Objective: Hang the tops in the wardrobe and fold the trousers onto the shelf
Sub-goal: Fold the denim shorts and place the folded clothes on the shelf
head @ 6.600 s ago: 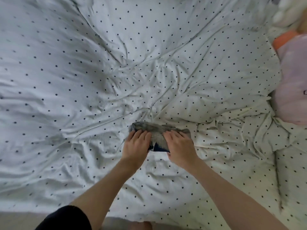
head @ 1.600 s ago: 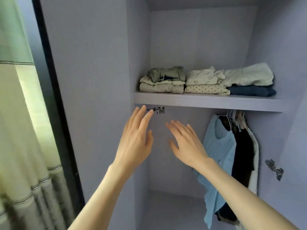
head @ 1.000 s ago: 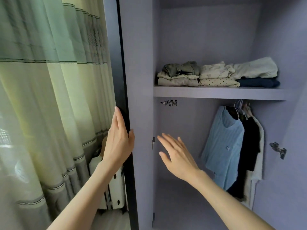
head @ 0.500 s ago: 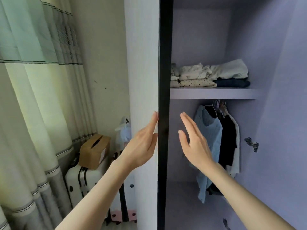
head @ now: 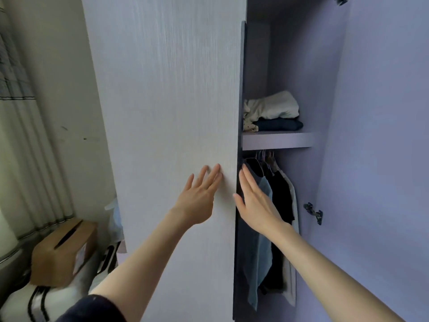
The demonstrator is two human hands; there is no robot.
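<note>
Wardrobe door (head: 167, 112): a flat pale panel with a fine vertical grain and a dark edge strip along its right side. We see it standing across the left half of the wardrobe opening.

Left hand (head: 197, 201): fingers straight and spread, the fingertips (head: 217, 169) laid flat on the door's outer face close to its dark edge. It grips nothing.

Right hand (head: 255, 203): fingers straight and held together, palm turned toward the door edge, just to the right of the left fingertips. We cannot tell whether it touches the edge. It holds nothing.

Wardrobe interior (head: 371, 159): smooth lilac panels. A metal hinge (head: 313, 212) sits on the right wall, beyond the right hand.

Shelf (head: 278, 140): a flat lilac board above both sets of fingertips. On it we count folded trousers (head: 276, 108) of soft cream cloth stacked on a dark blue folded piece (head: 281, 125), with a corner of dotted cream fabric (head: 249, 126) showing at the door edge.

Hanging tops (head: 278, 196): below the shelf, directly behind the right fingers, on thin hangers (head: 264, 156); a light blue one nearest the hand, then black, then an off-white one.

Left of the door, below the left wrist: a brown cardboard box (head: 62, 249) with a slot in its top, resting on a white suitcase (head: 44, 303) with black stripes; pleated pale curtains (head: 25, 159) beside them.
</note>
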